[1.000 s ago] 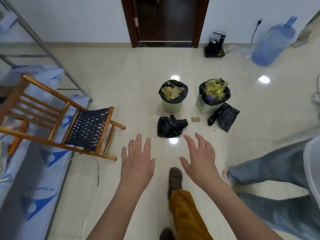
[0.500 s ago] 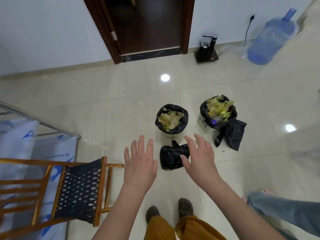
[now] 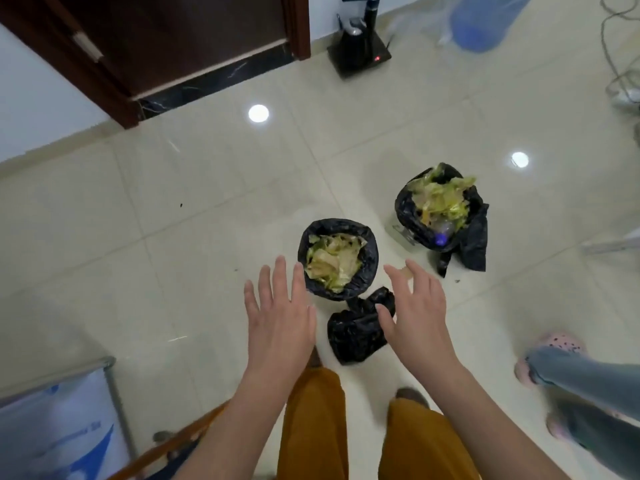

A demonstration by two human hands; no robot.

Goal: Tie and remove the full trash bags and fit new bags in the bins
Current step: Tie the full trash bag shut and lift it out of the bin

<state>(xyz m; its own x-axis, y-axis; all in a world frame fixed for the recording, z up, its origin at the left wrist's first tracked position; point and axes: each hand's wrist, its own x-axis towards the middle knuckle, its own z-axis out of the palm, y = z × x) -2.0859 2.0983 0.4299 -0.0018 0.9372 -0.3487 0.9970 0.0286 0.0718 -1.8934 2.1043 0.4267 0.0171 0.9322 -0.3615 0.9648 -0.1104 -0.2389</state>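
Since a moment ago we have stepped closer, and the near bin (image 3: 337, 259) now sits just beyond our fingertips. Left hand (image 3: 278, 318) and right hand (image 3: 414, 306) hover spread and empty on either side of it, equally near. A spare bag (image 3: 356, 336) lies below; the far bin (image 3: 438, 211) stands right.

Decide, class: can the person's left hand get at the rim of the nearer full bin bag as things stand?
Probably yes. The left hand is open, holds nothing and hovers beside the nearer full bin bag; nothing lies between its fingers and the rim.
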